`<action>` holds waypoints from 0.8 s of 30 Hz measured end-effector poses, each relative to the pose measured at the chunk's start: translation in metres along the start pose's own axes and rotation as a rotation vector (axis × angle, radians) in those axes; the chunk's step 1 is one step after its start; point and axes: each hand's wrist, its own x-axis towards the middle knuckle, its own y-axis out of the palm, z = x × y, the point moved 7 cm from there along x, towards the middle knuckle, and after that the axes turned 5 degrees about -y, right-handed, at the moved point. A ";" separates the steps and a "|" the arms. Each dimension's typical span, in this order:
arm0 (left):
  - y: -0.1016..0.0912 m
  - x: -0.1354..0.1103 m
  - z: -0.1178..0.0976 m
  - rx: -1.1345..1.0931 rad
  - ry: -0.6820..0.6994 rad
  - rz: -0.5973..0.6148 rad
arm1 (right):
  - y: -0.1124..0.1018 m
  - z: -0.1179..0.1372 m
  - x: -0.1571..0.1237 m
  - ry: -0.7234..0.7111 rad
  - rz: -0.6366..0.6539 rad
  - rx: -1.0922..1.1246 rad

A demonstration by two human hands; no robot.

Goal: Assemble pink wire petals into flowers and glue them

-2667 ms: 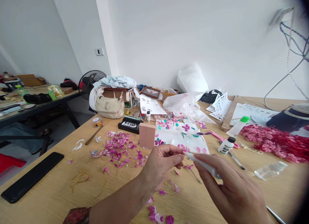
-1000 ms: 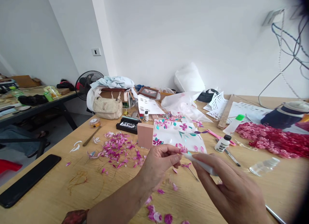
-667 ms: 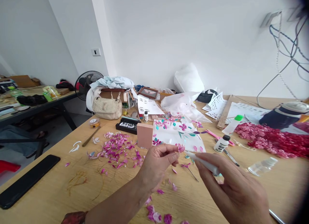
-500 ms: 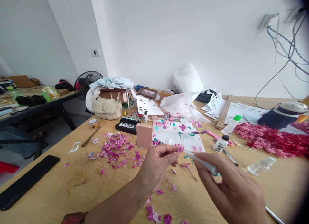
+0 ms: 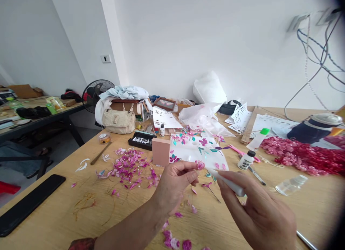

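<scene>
Between thumb and forefinger, my left hand point(image 5: 172, 187) pinches a small pink flower point(image 5: 200, 165). My right hand point(image 5: 264, 207) is closed around a white squeeze tube point(image 5: 234, 186), whose narrow tip points left at the flower, very near its edge. Whether tip and flower touch is hard to tell. Behind them lies a white sheet point(image 5: 196, 146) bearing pink blossoms and teal leaves. A loose pink piece on a thin stem point(image 5: 207, 185) rests on the table between my hands. Several pink rosettes point(image 5: 187, 244) lie below my left wrist.
Loose pink petals point(image 5: 129, 165) are heaped left of a pinkish block point(image 5: 161, 152). On the right are a black-capped bottle point(image 5: 246, 160), a green-capped bottle point(image 5: 258, 139), pink scissors point(image 5: 242, 152), a clear bottle point(image 5: 291, 185) and strung red-pink petals point(image 5: 299, 154). A black phone-like slab point(image 5: 32, 203) lies far left.
Both hands hold almost the same pose. The flower appears turned slightly in my left fingers, and the tube's tip stays beside it. The view has shifted very slightly.
</scene>
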 end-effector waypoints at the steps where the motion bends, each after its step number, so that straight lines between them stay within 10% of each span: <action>1: 0.000 0.000 0.000 -0.002 0.000 0.001 | 0.000 -0.001 0.000 0.006 -0.007 -0.003; 24: 0.003 -0.002 0.000 -0.067 0.006 0.020 | -0.007 -0.012 -0.004 0.182 -0.045 0.014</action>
